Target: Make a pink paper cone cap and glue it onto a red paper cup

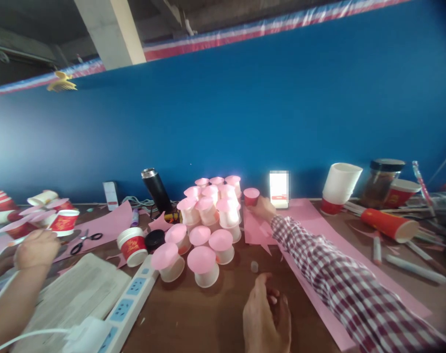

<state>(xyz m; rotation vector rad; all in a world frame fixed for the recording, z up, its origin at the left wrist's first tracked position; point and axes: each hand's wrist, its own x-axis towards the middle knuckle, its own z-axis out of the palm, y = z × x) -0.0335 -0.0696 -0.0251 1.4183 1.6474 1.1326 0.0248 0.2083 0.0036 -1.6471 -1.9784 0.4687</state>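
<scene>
My right hand point(264, 210), in a checked sleeve, reaches to the back of the table. Its fingers grip the side of a small red paper cup point(251, 200) with a pink paper disc on top. My left hand point(267, 314) is low in the middle, fingers loosely curled and apart, with nothing visible in it. Just beyond it lies a small translucent piece point(254, 266). Left of my hands stand several upturned white paper cups point(207, 279) topped with pink discs point(202, 260), some stacked at the back.
A power strip point(134, 299) and newspaper point(79, 289) lie left, near a co-worker's hand point(39, 247), scissors point(86, 240) and red cups point(64, 223). Pink paper point(318, 255) runs under my right arm. A phone point(279, 189), stacked cups point(340, 184) and markers point(416, 268) are right.
</scene>
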